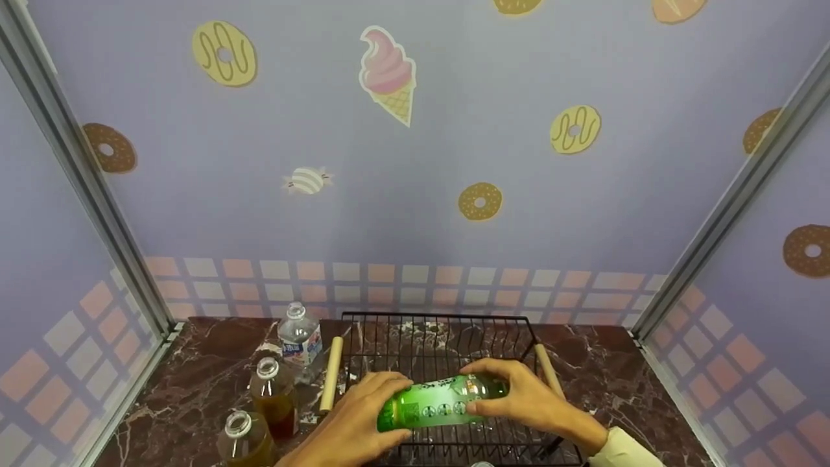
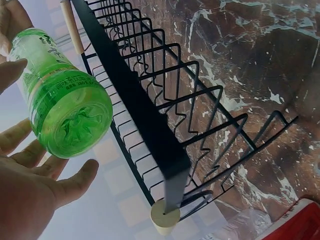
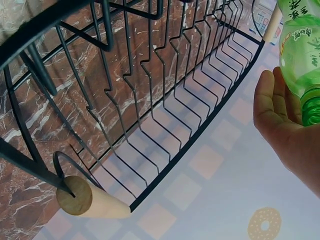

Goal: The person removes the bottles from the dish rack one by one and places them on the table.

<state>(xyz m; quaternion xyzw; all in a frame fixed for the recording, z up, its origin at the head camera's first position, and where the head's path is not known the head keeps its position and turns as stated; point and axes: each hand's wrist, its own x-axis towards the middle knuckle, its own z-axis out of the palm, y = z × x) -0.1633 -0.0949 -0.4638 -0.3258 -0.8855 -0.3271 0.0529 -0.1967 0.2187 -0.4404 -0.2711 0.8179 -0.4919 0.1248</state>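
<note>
Both hands hold a green plastic drink bottle [image 1: 438,403] lying sideways above a black wire rack [image 1: 434,316]. My left hand [image 1: 353,421] is round its base, thumb on the near side; in the left wrist view the ribbed green bottom [image 2: 80,125] faces the camera, some fingers spread beside it. Near the neck end, my right hand [image 1: 528,399] grips the bottle with thumb and fingers. The threaded neck [image 3: 312,106] shows at the edge of the right wrist view; its mouth is out of sight there.
Left of the rack stand an uncapped clear bottle [image 1: 301,340] and two uncapped bottles with amber liquid [image 1: 275,399]. Wooden handles [image 1: 332,373] flank the rack on a dark marbled counter [image 1: 194,370]. A red packet [image 2: 295,222] lies near clear plastic. Patterned walls enclose the counter.
</note>
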